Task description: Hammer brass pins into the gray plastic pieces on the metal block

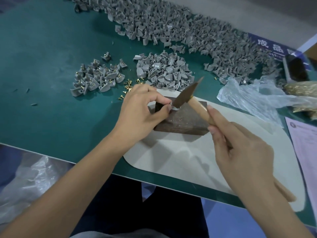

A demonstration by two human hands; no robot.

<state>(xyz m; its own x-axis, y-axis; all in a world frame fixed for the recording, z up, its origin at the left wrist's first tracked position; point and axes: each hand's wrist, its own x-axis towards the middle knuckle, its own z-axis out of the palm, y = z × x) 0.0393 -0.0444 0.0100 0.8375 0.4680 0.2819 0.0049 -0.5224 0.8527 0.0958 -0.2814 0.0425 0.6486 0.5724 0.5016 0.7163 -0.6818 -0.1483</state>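
Note:
A dark rusty metal block (181, 120) lies on a pale mat (180, 157) near the table's front edge. My left hand (142, 109) pinches a small gray plastic piece (172, 107) against the block's top, thumb and forefinger closed on it. My right hand (240, 145) grips the wooden handle of a small hammer (187, 93), whose head rests down on the piece. The pin under the hammer head is hidden. Loose brass pins (128, 86) lie on the green table just beyond my left hand.
A pile of gray pieces with brass pins (96, 78) sits at left, another gray pile (164, 69) behind the block, and a huge heap (188, 26) across the back. A clear plastic bag (253, 97) with brass pins (301, 90) lies right, papers (305, 148) beside it.

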